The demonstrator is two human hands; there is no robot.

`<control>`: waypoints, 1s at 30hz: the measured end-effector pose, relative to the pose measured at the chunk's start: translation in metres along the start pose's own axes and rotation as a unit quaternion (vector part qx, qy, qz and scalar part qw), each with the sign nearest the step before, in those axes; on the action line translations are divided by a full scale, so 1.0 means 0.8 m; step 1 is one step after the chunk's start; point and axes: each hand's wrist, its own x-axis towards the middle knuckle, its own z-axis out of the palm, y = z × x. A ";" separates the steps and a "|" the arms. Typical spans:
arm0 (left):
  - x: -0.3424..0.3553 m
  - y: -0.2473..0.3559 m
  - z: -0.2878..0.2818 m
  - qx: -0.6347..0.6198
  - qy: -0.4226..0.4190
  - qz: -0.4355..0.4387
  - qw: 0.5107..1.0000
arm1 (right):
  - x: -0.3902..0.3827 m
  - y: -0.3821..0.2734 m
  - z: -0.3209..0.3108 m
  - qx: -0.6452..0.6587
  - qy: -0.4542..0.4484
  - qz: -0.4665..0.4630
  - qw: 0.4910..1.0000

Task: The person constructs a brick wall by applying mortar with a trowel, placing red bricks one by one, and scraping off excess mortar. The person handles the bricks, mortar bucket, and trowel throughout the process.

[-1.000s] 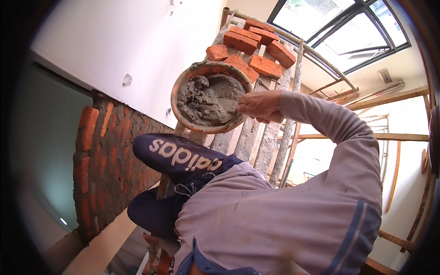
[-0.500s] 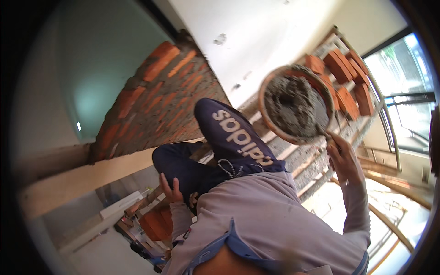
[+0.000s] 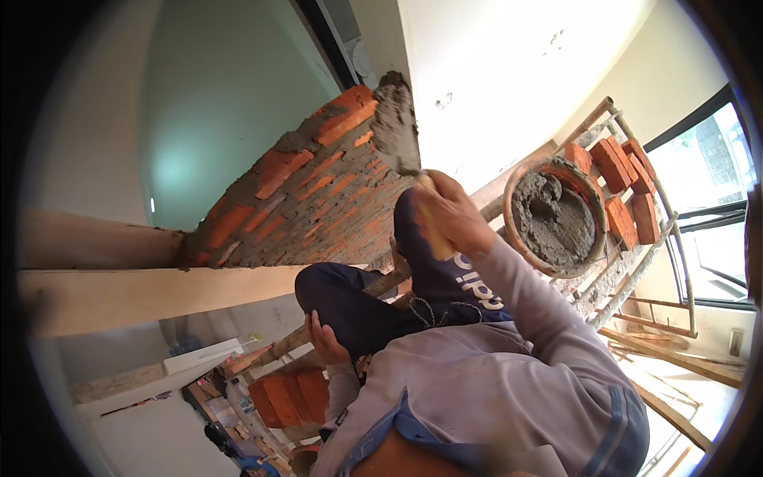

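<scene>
My right hand [image 3: 453, 215] is closed round the handle of a trowel [image 3: 408, 153], held out in front of me. Grey mortar [image 3: 393, 115] is heaped on the blade, at the upper right end of a brick wall [image 3: 310, 191]. Whether it touches the bricks there, I cannot tell. My left hand [image 3: 327, 339] lies against my bent leg, fingers stretched out and holding nothing. To the right stands a round bucket [image 3: 510, 213] of wet mortar [image 3: 556, 215], with a hollow in its surface.
Orange bricks [image 3: 610, 164] lie beyond the bucket on slatted scaffolding [image 3: 608, 306]. More bricks [image 3: 288, 397] are stacked at lower left, beside my left forearm. A white wall [image 3: 493, 71] rises past the brickwork's end. A pale wooden beam [image 3: 159, 298] runs along its base.
My right hand has swung left from the bucket to the brick wall's upper end, carrying the trowel with mortar on it. The view has shifted; my left hand stays at my leg.
</scene>
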 end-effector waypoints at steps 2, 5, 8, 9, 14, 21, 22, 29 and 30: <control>-0.004 -0.002 -0.007 -0.004 0.007 -0.006 1.000 | 0.048 0.001 0.051 0.072 0.002 -0.029 0.997; -0.009 -0.010 -0.010 0.007 0.014 -0.011 1.000 | 0.102 -0.014 0.078 0.247 -0.010 -0.004 0.969; -0.012 -0.014 -0.006 -0.022 0.030 -0.003 0.999 | 0.164 -0.002 0.061 0.445 -0.056 -0.002 0.894; -0.012 -0.015 -0.007 -0.021 0.026 -0.005 0.999 | 0.184 0.004 0.049 0.497 -0.084 0.015 0.863; -0.003 0.000 -0.015 -0.020 0.003 -0.028 0.999 | 0.171 0.026 0.053 0.407 -0.069 0.024 0.911; 0.005 0.005 -0.004 -0.056 -0.010 -0.047 0.997 | 0.193 0.014 0.005 0.072 -0.018 -0.025 0.997; 0.004 0.001 -0.005 -0.055 -0.005 -0.045 0.997 | 0.204 0.001 -0.008 0.109 -0.075 -0.022 0.991; 0.009 0.010 -0.008 -0.027 -0.015 -0.042 0.999 | 0.211 -0.048 0.000 0.041 -0.101 -0.009 0.994; 0.010 0.014 -0.007 -0.025 -0.009 -0.052 0.998 | 0.202 -0.049 0.002 -0.035 -0.108 -0.061 0.992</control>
